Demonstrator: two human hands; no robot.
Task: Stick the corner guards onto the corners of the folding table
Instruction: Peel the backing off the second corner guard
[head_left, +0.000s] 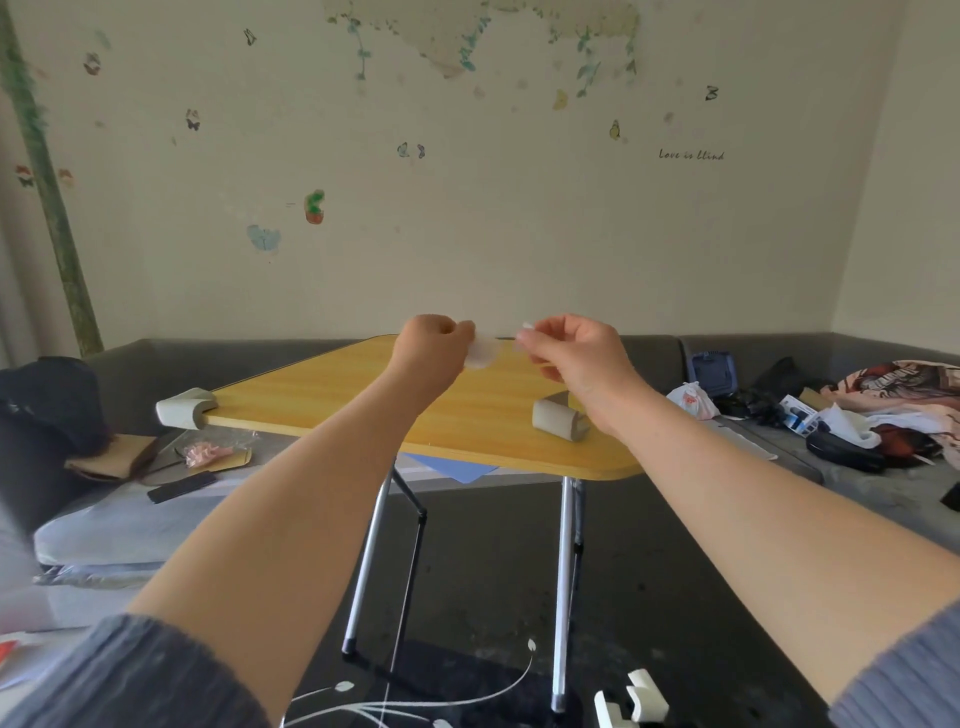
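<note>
I am holding both hands up over the far part of the folding table (363, 400), and my left hand (428, 345) is pinching a small pale round pad (482, 353) (an adhesive piece, I take it) while my right hand (569, 348) is pinching a scrap of white at its fingertips, perhaps the backing, just beside the pad. Both grips are narrow, fingers curled tight.

As far as I can judge, the job is barely started: one corner guard (184, 408) is already sitting on the table's left corner, while a second guard (558, 422) is lying loose on the tabletop under my right wrist, waiting for its sticky pad. More white guards (631, 699) are lying on the dark floor near the table legs. The near right corner is bare; the far corners I cannot make out behind my hands.

Around the table, a grey sofa (769, 353) is carrying clutter: a plastic bag (691, 400), clothes, and small boxes on the right, a phone (182, 487) and packets on the left. Nothing is blocking the table corners themselves.
</note>
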